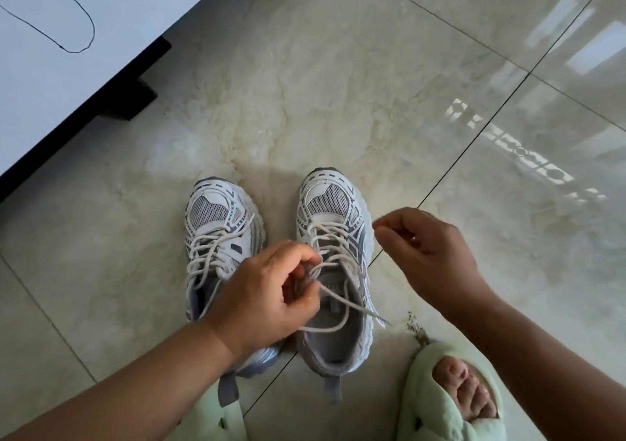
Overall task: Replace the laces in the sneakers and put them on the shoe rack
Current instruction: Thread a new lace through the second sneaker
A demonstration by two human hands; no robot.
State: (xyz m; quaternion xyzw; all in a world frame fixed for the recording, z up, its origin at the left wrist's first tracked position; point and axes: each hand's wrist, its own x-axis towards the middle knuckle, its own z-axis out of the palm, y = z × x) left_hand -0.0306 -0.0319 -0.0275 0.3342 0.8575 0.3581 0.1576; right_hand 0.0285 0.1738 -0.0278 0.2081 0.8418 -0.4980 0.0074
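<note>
There are no words, numbers or brand names to read here. The two sneakers (281,261) have grey stripe shapes on their sides, but no letters show on them. A small tag inside the right shoe is too blurry to read. The white worktop (101,34) has a thin black line drawn in a loop on it, but the loop is just a scribble and spells nothing.
</note>
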